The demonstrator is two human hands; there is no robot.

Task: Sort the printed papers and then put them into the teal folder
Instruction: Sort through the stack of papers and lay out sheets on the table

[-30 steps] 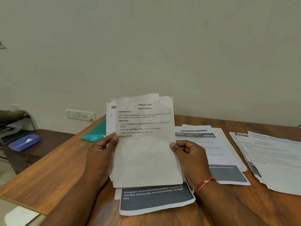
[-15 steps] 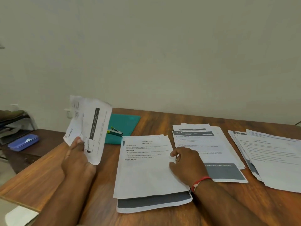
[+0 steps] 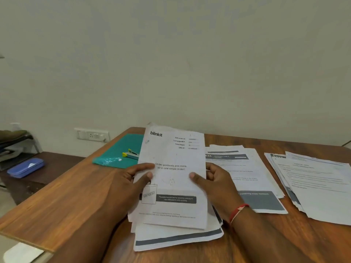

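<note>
I held a printed sheet (image 3: 174, 177) headed "blinkit" above a paper pile (image 3: 178, 238), my left hand (image 3: 131, 179) and right hand (image 3: 214, 181) each pinching one side edge.

Plain pale wall (image 3: 171, 63), wooden desk (image 3: 62, 196), wall socket (image 3: 92, 134)

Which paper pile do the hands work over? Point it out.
The left pile, nearest the teal folder. The left hand and right hand hold the blinkit sheet over it; the middle pile and right pile lie further right.
</note>
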